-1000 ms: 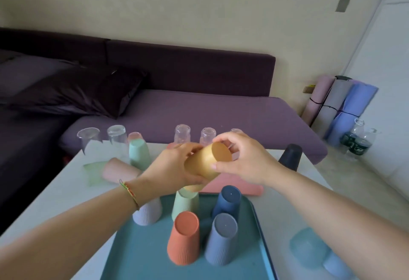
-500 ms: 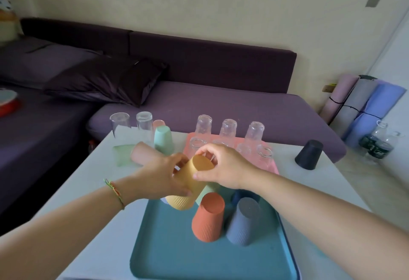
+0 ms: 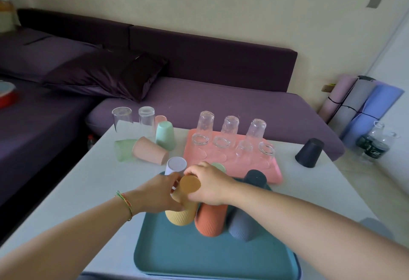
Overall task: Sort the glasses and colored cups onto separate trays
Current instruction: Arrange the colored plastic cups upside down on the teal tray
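We hold the yellow cup (image 3: pixel 183 212) with both hands. Our left hand (image 3: pixel 158 195) curls its fingers round the cup's left side. Our right hand (image 3: pixel 210 185) grips its top. The cup sits upside down at the far left of the teal tray (image 3: pixel 199 257). It has little ridges down its sides and a flat round bottom. Just right of it stand an orange cup (image 3: pixel 211 220) and a grey-blue cup (image 3: pixel 241 226), ridged too. A lilac cup (image 3: pixel 176 166) stands just beyond our left hand. Farther off, the pink tray (image 3: pixel 273 169) holds clear, shiny glasses (image 3: pixel 230 125). A black cup (image 3: pixel 309 152) sits alone at the right of the white table (image 3: pixel 84 191).
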